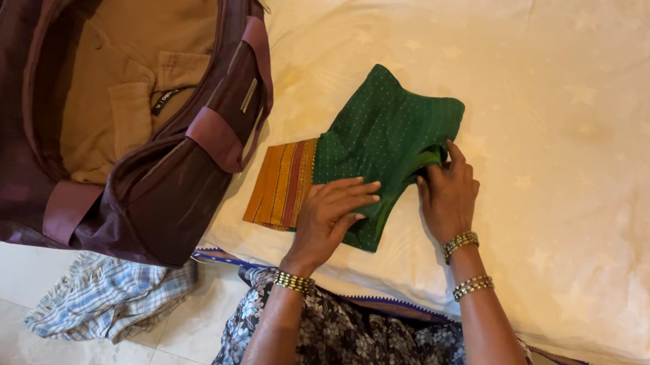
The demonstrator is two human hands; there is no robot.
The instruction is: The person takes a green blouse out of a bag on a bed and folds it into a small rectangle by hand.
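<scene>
A green dotted blouse [383, 131] with an orange striped sleeve border [282, 183] lies on a cream bedsheet [601, 145]. My left hand [332, 213] presses flat on the blouse's lower part, fingers apart. My right hand [446, 193] pinches a folded edge of the green fabric at its right side. Both wrists wear gold bangles.
An open dark maroon travel bag [172, 186] stands at the left on the bed's edge, with a tan shirt [131, 54] inside. A blue checked cloth [110, 296] lies on the tiled floor below. A floral garment [351, 356] covers my lap.
</scene>
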